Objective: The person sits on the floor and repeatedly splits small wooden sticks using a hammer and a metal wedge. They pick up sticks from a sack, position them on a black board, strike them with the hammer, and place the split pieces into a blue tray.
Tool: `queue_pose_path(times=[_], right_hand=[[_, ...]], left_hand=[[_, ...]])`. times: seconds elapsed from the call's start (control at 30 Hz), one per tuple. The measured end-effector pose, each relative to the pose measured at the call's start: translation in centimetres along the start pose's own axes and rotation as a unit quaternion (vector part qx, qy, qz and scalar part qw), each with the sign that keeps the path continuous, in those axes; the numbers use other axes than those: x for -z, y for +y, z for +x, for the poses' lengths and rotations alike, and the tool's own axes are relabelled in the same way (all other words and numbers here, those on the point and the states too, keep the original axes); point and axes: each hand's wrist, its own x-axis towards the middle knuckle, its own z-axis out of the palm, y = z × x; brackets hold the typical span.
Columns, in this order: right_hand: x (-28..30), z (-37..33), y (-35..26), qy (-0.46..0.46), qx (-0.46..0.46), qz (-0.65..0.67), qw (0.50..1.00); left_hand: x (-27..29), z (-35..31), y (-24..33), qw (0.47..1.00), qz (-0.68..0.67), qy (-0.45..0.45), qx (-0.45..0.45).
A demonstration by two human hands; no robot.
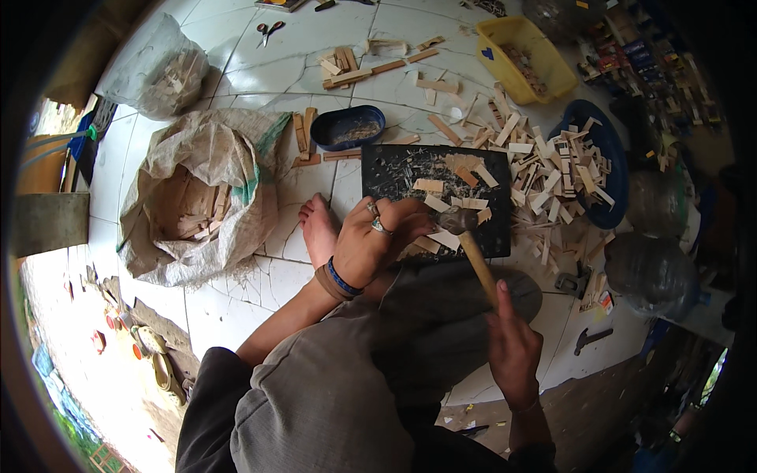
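Observation:
My right hand (514,352) grips the wooden handle of a hammer (479,268). Its dark metal head is over the black board (378,169), right beside the fingertips of my left hand (384,232). The left fingers are drawn together low over the board; whatever they pinch is hidden behind them and the hammer head. Around them on the board lie several small flat wood pieces (428,185), splinters and shavings. I wear a ring and wristbands on the left.
Right of the board, a pile of wood pieces (544,177) spills from a blue basin (619,169). A yellow tub (520,63), blue oval dish (347,126), woven sack (201,197), plastic bag (165,75) and scissors (269,33) stand around. Another hammer (591,340) lies at the right.

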Motion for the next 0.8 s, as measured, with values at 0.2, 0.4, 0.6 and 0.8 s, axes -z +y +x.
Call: queue_pose_path(times=[0.2,0.4,0.6,0.8], right_hand=[[-0.2,-0.2,0.0,0.003,0.039,-0.006,0.999],[-0.1,-0.5,0.1,0.048,0.073,-0.003,0.996],[-0.8,0.1,1.2,0.034,0.051,-0.082,0.995],[-1.1,0.0,1.2,0.045,0.061,-0.026,0.997]], left_hand=[[-0.1,-0.2,0.1,1.0,0.001,0.007,0.013],[-0.2,0.1,0.2,0.999,-0.027,0.029,0.016],[0.0,0.2,0.1,1.0,-0.022,-0.011,0.019],[0.0,0.0,0.3,0.999,-0.007,0.002,0.036]])
